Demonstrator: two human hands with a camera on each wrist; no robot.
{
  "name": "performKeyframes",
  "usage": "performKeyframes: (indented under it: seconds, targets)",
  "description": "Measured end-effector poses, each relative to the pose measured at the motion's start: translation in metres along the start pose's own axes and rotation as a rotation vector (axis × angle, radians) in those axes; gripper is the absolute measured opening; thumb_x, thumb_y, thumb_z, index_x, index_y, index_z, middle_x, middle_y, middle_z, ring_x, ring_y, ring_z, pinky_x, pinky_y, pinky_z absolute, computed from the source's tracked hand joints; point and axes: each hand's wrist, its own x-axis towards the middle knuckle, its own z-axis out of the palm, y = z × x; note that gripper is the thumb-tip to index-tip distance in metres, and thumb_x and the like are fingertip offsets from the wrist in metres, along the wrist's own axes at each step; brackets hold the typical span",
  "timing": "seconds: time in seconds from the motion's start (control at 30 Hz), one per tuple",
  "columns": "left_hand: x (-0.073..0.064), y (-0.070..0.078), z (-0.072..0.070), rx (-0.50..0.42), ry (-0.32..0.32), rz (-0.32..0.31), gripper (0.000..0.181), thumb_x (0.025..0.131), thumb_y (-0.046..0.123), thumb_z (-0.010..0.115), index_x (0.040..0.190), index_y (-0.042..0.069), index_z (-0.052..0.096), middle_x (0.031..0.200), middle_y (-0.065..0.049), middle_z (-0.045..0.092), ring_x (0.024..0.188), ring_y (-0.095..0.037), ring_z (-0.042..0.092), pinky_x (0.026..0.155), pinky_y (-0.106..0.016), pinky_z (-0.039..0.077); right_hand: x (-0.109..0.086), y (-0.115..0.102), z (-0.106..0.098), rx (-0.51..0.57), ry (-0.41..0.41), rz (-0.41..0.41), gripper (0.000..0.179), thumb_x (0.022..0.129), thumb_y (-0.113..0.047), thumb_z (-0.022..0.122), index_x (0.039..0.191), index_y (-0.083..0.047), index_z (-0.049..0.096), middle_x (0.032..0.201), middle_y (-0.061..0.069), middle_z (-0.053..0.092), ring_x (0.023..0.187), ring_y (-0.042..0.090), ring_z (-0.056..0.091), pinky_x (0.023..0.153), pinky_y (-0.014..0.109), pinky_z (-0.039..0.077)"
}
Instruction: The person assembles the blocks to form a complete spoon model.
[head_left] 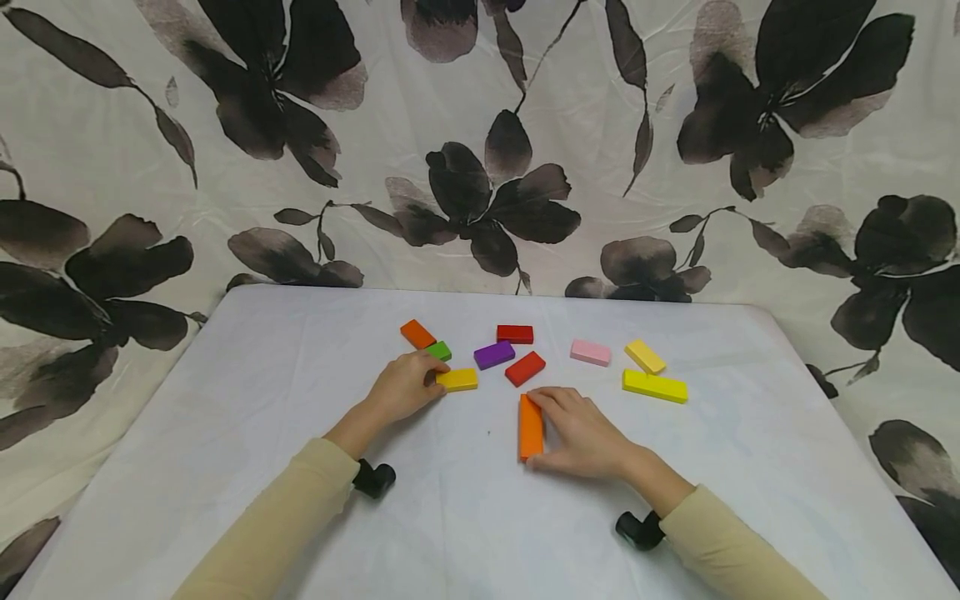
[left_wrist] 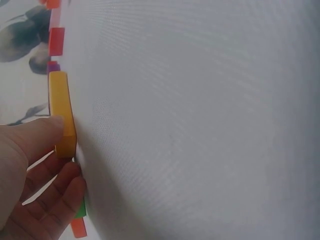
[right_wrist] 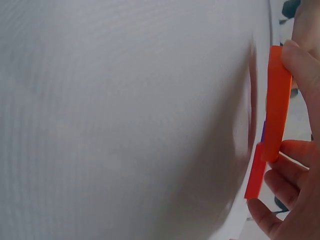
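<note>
My left hand (head_left: 405, 385) holds the left end of a yellow-orange block (head_left: 458, 380) at the table's middle. The left wrist view shows the thumb on that block's face, with the other fingers curled below its near end. A green block (head_left: 438, 351) and an orange block (head_left: 417, 334) lie just beyond this hand. With thumb and fingertips at opposite ends, my right hand (head_left: 585, 435) grips a long orange block (head_left: 530, 427). In the right wrist view this long block casts a shadow on the white cloth. A red block (head_left: 525, 368) lies just beyond it.
Behind the hands lie a purple block (head_left: 494, 355) and a dark red block (head_left: 515, 334). To the right are a pink block (head_left: 590, 352), a short yellow block (head_left: 645, 356) and a longer yellow block (head_left: 655, 386). A floral cloth (head_left: 480, 100) hangs past the white table's (head_left: 450, 517) far edge.
</note>
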Motion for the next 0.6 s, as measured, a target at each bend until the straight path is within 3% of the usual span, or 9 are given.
performKeyframes:
  seconds: [0.3, 0.6]
  targets:
    - [0.0, 0.0, 0.0, 0.004, -0.003, 0.004, 0.028, 0.08, 0.016, 0.071, 0.106, 0.006, 0.068, 0.106, -0.01, 0.064, 0.094, -0.024, 0.059, 0.088, -0.039, 0.049, 0.001, -0.009, 0.001, -0.009, -0.044, 0.005, 0.086, 0.073, -0.055, 0.069, 0.14, -0.01, 0.038, 0.141, 0.005, 0.039, 0.127, 0.019, 0.036, 0.101, 0.042, 0.035]
    - [0.0, 0.0, 0.0, 0.002, 0.001, 0.013, 0.028, 0.079, 0.015, 0.071, 0.105, 0.005, 0.068, 0.105, -0.011, 0.064, 0.093, -0.023, 0.059, 0.087, -0.039, 0.049, 0.002, -0.011, 0.005, -0.036, -0.036, -0.029, 0.084, 0.074, -0.053, 0.069, 0.138, -0.007, 0.039, 0.139, 0.007, 0.04, 0.126, 0.021, 0.037, 0.099, 0.042, 0.037]
